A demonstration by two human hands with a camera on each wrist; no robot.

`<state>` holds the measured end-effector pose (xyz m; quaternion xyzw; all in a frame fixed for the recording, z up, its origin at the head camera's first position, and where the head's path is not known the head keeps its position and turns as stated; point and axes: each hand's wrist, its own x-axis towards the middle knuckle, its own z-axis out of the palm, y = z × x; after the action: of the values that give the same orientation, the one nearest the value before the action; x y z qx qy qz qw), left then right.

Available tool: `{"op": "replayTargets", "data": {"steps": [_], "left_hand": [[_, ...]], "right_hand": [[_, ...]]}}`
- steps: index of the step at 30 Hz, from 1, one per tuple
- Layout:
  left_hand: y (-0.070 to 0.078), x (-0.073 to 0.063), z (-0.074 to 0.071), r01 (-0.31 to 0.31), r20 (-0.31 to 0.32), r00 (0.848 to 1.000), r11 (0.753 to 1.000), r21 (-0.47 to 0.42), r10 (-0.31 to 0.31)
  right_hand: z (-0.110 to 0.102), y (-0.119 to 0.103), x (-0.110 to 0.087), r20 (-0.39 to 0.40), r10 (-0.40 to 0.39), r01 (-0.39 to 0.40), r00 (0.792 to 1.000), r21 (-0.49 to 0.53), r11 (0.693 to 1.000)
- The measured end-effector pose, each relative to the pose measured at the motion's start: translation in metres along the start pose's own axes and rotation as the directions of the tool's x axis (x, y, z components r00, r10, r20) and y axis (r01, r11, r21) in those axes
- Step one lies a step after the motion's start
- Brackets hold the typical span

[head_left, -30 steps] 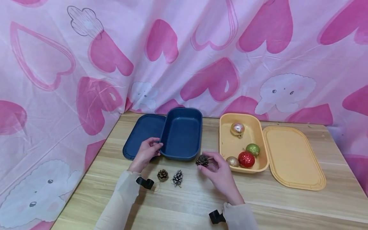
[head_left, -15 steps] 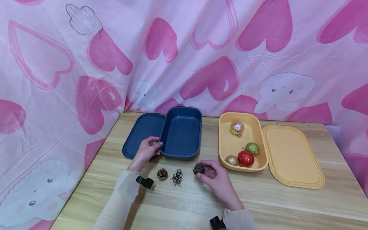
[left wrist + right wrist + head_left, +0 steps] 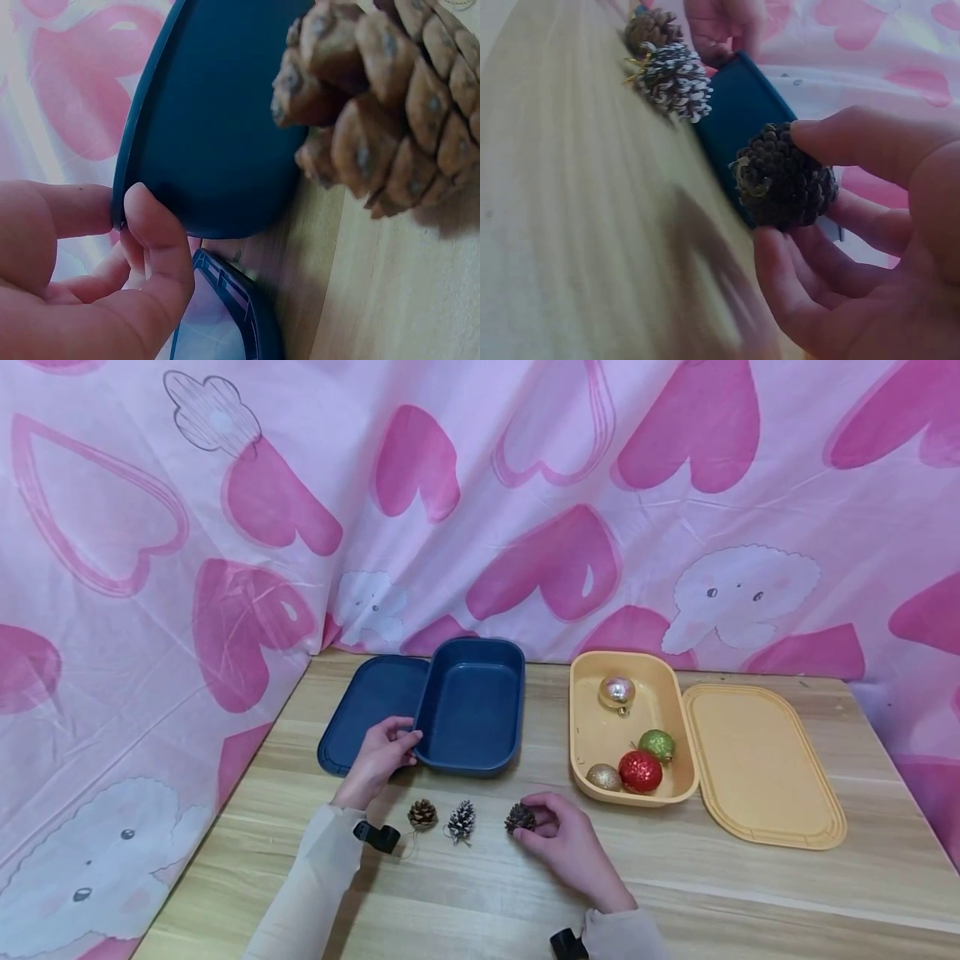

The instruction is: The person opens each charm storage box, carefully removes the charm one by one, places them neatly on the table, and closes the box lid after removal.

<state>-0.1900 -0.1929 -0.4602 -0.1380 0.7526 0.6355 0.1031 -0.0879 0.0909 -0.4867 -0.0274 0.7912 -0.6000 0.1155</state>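
Between thumb and fingers my right hand (image 3: 564, 843) holds a dark pine cone (image 3: 784, 180), low over the table in front of the gap between the two boxes. With my left hand (image 3: 381, 760) I pinch the left rim of the blue box (image 3: 472, 760), thumb on the outer wall in the left wrist view. That box has nothing in it. A brown pine cone (image 3: 422, 814) and a white-tipped pine cone (image 3: 461, 821) lie side by side on the wood, between my hands. The brown one looms large in the left wrist view.
A yellow box (image 3: 585, 727) holds several baubles, among them a red bauble (image 3: 641, 772) and a green bauble (image 3: 657, 745). Its yellow lid (image 3: 765, 768) lies to the right. The blue lid (image 3: 367, 710) lies partly beneath the blue box. A pink curtain (image 3: 450, 460) hangs behind the table.
My right hand has moved toward me with the dark pine cone, away from the blue box's front right corner and lower over the table. The left hand keeps its hold on the rim.
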Motion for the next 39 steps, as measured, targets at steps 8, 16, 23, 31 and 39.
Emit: {"op": "replayTargets", "data": {"steps": [8, 16, 23, 31, 39], "left_hand": [[-0.002, 0.0, 0.0, -0.009, 0.006, 1.0, 1.0, 0.002, 0.009], [-0.002, 0.0, 0.0, -0.022, 0.008, 1.0, 1.0, -0.006, 0.022], [0.0, -0.002, 0.001, -0.024, 0.015, 1.0, 1.0, 0.0, 0.024], [0.001, -0.002, 0.0, -0.018, 0.019, 1.0, 1.0, -0.001, 0.018], [0.0, -0.001, 0.0, -0.015, 0.018, 1.0, 1.0, -0.008, 0.015]], "right_hand": [[0.006, 0.006, -0.001, -0.008, -0.022, 0.022, 1.0, -0.052, 0.998], [0.009, 0.005, 0.0, -0.052, -0.013, 0.005, 0.999, -0.136, 0.991], [0.011, 0.002, 0.001, -0.069, -0.001, -0.008, 0.998, -0.134, 0.991], [0.011, 0.0, -0.001, -0.063, -0.017, 0.007, 0.998, -0.158, 0.987], [0.01, -0.001, -0.004, -0.04, -0.008, 0.0, 0.999, -0.197, 0.98]]}}
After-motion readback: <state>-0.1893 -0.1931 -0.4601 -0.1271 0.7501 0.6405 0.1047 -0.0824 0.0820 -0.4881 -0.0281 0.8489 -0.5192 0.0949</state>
